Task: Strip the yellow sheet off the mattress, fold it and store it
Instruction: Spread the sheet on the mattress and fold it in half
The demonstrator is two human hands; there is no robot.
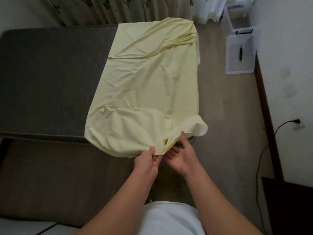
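Note:
The yellow sheet [149, 85] lies folded into a long strip along the right part of the dark grey mattress [50, 78], with its near end and right side hanging over the mattress edges. My left hand [149, 161] pinches the sheet's near hem between thumb and fingers. My right hand [181, 155] is palm-up just right of it, its fingers tucked under the gathered near edge and its thumb up against the cloth. Whether those hidden fingers grip the fabric cannot be made out.
Clear plastic storage boxes [240, 55] stand on the carpet at the far right by the wall. A black cable [260, 160] runs from a wall socket down the floor. Curtains [118, 9] hang behind the mattress. A dark baseboard [267, 116] runs along the right wall.

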